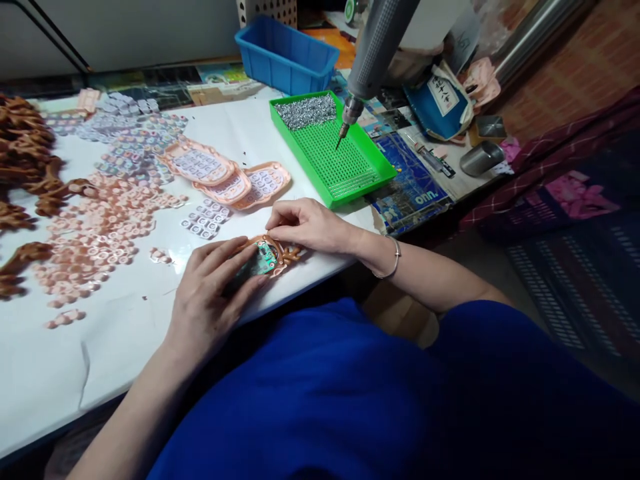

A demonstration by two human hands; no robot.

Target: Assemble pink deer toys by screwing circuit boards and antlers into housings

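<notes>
Looks to me like you're seating the little green circuit board (261,259) into the brown shell (289,252), right at the near edge of the white table (125,360), just in front of your body. A few tips for doing that bit cleanly.

Let your left hand (210,293) be the clamp and nothing else. It's lying palm-down over the left part of the piece, fingers stretched out side by side and resting flat on it, wrist low on the table. That's a good pose; press straight down so the shell can't skid on the slick sheet.

Your right hand (305,223) comes in from the other side, knuckles arched and wrist raised a bit, fingertips bunched together and nipped onto the top rim of the shell. Do the fine nudging with those tips only. Small pushes along the rim until the board sits level all round; if one corner rides high, lift it and reseat it, don't force it.

I can't see whether the board is fully down, since your fingers cover most of it, so feel for a wobble.

The piece is close to the table's edge, so I'd slide it away from you a little. The hanging screwdriver (373,47) sits over the green tray (380,175), well apart from your hands, so there's no snag risk there.
</notes>
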